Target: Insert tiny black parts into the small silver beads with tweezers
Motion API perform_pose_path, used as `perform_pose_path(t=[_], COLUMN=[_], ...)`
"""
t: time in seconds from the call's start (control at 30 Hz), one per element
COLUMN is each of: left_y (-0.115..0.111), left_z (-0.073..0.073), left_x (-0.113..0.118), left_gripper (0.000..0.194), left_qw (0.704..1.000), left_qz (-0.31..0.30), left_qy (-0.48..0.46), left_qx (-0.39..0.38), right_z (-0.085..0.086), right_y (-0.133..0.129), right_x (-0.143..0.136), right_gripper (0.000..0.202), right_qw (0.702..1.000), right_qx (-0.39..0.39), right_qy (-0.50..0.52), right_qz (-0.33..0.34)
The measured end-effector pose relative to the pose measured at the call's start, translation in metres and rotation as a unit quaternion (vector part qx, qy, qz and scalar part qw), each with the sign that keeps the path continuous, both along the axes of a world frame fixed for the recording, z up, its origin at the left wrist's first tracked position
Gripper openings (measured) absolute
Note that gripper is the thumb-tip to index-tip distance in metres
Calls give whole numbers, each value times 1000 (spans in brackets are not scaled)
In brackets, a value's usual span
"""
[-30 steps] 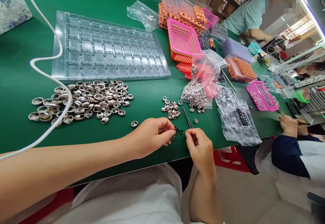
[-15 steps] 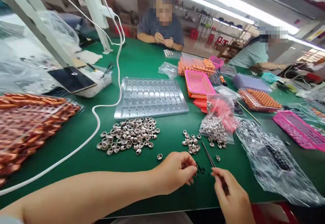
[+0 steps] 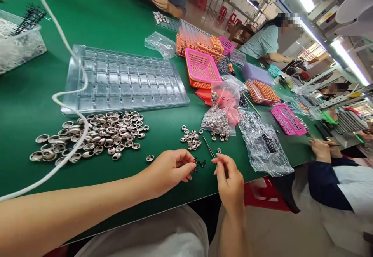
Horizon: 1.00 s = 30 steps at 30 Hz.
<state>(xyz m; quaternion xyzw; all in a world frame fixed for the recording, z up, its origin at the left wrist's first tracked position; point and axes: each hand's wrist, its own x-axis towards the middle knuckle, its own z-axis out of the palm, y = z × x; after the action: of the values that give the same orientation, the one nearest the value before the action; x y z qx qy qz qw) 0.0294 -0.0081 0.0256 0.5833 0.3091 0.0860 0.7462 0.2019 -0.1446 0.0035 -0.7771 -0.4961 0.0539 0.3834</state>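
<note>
My left hand [image 3: 171, 169] is pinched at the edge of a small pile of black parts [image 3: 201, 163]; whether it grips one of them is too small to tell. Metal tweezers [image 3: 209, 147] are held in my right hand [image 3: 229, 171], their tips pointing up and left toward a small cluster of silver rings [image 3: 190, 138]. One single silver ring [image 3: 150, 158] lies by my left wrist. Farther left spreads a large heap of silver rings [image 3: 110, 132], with a clear compartment tray [image 3: 125, 78] behind it.
A white cable [image 3: 62, 101] crosses the heap's left part. Pink baskets [image 3: 204, 66], a bag of silver parts [image 3: 218, 119] and crumpled plastic [image 3: 256, 144] lie on the right. Orange parts [image 3: 201, 41] stand farther back. Other people sit across the table and at the right.
The view has swung to the right, so the table's things appear farther left and more people show at the right. Both hands keep nearly the same pose, the tweezers still in my right hand.
</note>
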Motion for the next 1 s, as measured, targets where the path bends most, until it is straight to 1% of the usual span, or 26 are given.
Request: perform_pose_path(t=[0.07, 0.13, 0.2, 0.33, 0.4, 0.53, 0.67, 0.77, 1.0], left_y=[0, -1, -1, -3, -4, -5, -5, -5, -4], left_z=[0, 0, -1, -1, -1, 2, 5, 6, 3], left_x=[0, 1, 0, -2, -3, -5, -5, -5, -4], left_gripper=[29, 30, 30, 27, 25, 22, 20, 19, 26], left_qw=[1000, 1000, 1000, 999, 998, 994, 994, 993, 994], left_qz=[0, 0, 0, 1, -1, -6, -4, -4, -24], left_qy=[8, 12, 9, -3, -3, 5, 4, -3, -2], left_qx=[0, 2, 6, 36, 61, 106, 113, 114, 106], right_z=[2, 3, 5, 7, 9, 14, 18, 17, 13], right_y=[-5, -8, -8, -2, 1, 6, 9, 11, 13], right_x=[-3, -9, -16, -27, -31, -36, -37, -37, -39], right_gripper=[20, 19, 17, 11, 10, 13, 15, 14, 14], right_qw=[998, 994, 991, 981, 977, 970, 966, 965, 963], right_qx=[9, 11, 7, -4, -13, -33, -33, -34, 1], right_qy=[51, 95, 133, 185, 200, 229, 248, 253, 268], right_qz=[-42, -55, -31, 55, 69, 72, 71, 63, 7])
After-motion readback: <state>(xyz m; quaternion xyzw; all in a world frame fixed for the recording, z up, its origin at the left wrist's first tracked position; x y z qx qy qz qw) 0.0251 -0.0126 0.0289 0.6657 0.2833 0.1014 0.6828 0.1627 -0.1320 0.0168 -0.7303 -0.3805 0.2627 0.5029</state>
